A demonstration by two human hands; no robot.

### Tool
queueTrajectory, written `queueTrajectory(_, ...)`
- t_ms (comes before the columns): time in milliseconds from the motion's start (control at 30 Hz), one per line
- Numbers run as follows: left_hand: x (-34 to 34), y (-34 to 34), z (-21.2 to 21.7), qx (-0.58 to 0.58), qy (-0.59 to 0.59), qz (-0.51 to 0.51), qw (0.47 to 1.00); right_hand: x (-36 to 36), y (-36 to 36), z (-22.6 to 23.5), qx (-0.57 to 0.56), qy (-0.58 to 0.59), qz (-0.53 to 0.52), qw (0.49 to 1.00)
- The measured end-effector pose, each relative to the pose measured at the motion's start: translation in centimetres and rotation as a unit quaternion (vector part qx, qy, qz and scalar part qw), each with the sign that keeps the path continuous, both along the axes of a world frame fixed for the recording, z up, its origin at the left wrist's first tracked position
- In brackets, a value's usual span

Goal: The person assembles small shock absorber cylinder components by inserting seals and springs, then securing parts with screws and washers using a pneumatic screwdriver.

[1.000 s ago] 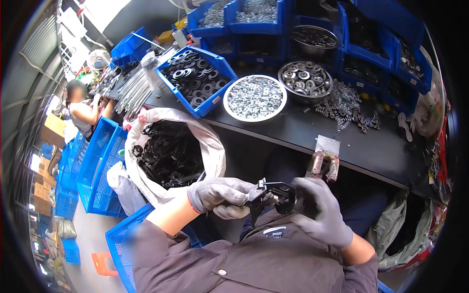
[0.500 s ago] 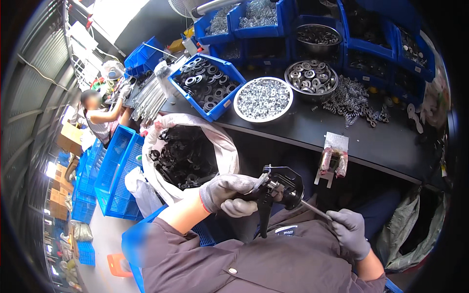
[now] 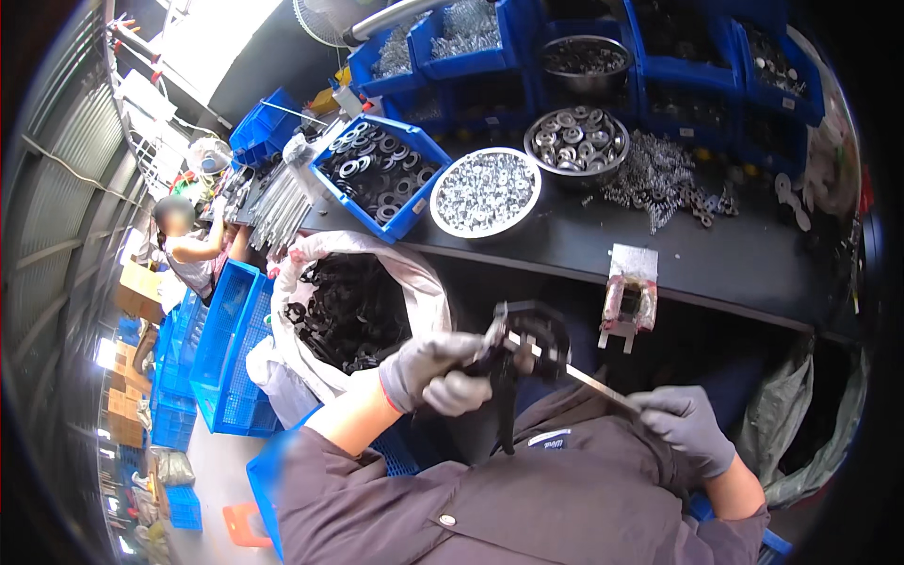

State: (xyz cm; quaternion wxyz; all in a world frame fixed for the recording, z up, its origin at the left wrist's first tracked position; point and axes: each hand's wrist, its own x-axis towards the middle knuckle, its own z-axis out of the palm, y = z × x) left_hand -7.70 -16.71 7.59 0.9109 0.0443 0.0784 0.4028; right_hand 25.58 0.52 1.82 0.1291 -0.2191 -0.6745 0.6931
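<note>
Since half a second back, your right hand (image 3: 686, 426) has slid a bit further out along the thin silver metal strip (image 3: 586, 379), and the whole assembly sits a touch higher in front of your chest. The black metal clamp part (image 3: 524, 341) is up between your two hands, just below the front edge of the dark workbench (image 3: 584, 247), with a black strap hanging down from it toward your jacket. Your left hand (image 3: 435, 371), in a grey knit glove, is closed tight around the left side of that clamp, fingers curled over it. Your right hand, same grey glove, is pinched shut on the far end of the strip, which runs at a slant from the clamp down to your fingertips. Just left of your left hand there's the white woven sack full of black metal pieces (image 3: 350, 309). On the bench above, you've got the round white bowl of small silver nuts (image 3: 484, 192), the blue plastic bin of dark washers (image 3: 379, 175) beside it, and the steel bowl of larger rings (image 3: 576, 143) further right. A small bracket wrapped in clear film (image 3: 629, 298) hangs off the bench edge near your right side. Another person (image 3: 188, 247) is working well off to the left.
</note>
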Motion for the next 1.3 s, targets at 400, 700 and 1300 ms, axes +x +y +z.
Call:
queueTrajectory(400,-0.3,-0.5,-1.3,-0.070,-0.099,0.040,0.992,-0.9,1.3,0.6,-0.047,-0.009,0.027,0.998)
queueTrajectory(700,-0.1,-0.9,-0.8,-0.042,0.023,0.053,0.997,-1.7,0.8,-2.0,0.054,0.038,0.029,0.997)
queueTrajectory(1300,-0.2,-1.5,-2.6,0.063,-0.020,0.016,0.998,-1.3,1.4,3.6,0.544,0.067,-0.049,0.835)
